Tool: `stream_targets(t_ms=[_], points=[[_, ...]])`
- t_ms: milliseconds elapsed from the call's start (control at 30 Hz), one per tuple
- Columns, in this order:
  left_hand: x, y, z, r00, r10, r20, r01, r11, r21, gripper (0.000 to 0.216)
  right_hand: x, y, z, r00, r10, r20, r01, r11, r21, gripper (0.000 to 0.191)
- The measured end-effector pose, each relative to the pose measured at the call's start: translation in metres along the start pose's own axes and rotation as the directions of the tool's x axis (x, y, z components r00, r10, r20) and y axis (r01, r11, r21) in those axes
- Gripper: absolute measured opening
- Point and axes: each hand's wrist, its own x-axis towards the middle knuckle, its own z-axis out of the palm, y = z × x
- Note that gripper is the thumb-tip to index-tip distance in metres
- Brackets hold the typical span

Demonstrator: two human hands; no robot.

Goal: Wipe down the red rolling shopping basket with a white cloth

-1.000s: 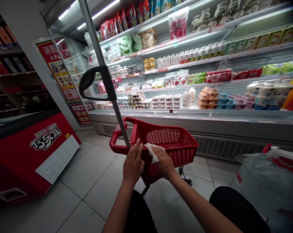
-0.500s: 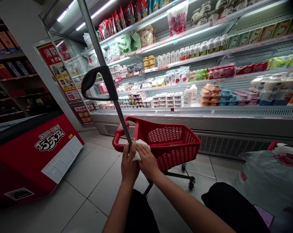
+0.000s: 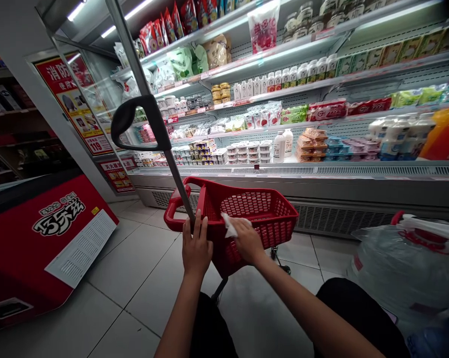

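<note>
A red plastic shopping cart [image 3: 263, 199] with a slotted basket stands in front of me. Its grey metal pole [image 3: 178, 176] rises at a slant to a black loop handle [image 3: 158, 122]. My left hand [image 3: 196, 248] lies with fingers stretched out against the near end of the basket, by the foot of the pole. Pressed to the rim of the basket's near side, my right hand [image 3: 249, 241] grips a white tissue [image 3: 230, 226], partly hidden under its fingers.
A lit refrigerated shelf [image 3: 209, 176] of dairy goods runs behind the cart. On the left stands a red freezer chest [image 3: 60, 258]. A large clear water jug [image 3: 399, 263] in plastic wrapping is at my right. My knees are close below the cart.
My right hand has moved right with the tissue, from the pole to the basket's rim. My left hand has come off the tissue and spread its fingers. The view has shifted slightly right.
</note>
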Motion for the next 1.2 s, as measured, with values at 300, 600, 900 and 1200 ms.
stream_targets(t_ms=[300, 600, 900, 1200], points=[[0.001, -0.003, 0.001, 0.999, 0.038, 0.017, -0.038, 0.999, 0.032, 0.080, 0.009, -0.014, 0.020, 0.994, -0.113, 0.007, 0.113, 0.992, -0.056, 0.066], [-0.001, 0.022, 0.014, 0.998, -0.039, 0.049, 0.036, 0.998, 0.051, 0.085, -0.042, 0.092, -0.027, 1.000, 0.025, -0.015, -0.028, 0.963, -0.269, 0.073], [0.010, 0.051, 0.051, 0.986, 0.070, 0.148, -0.072, 0.997, 0.009, 0.073, 0.002, 0.020, 0.010, 0.996, -0.080, 0.032, 0.082, 0.994, -0.066, 0.065], [0.009, 0.029, 0.038, 0.980, 0.108, 0.168, -0.108, 0.994, -0.013, 0.092, -0.058, 0.138, -0.060, 0.998, 0.039, 0.041, -0.026, 0.958, -0.287, 0.066]])
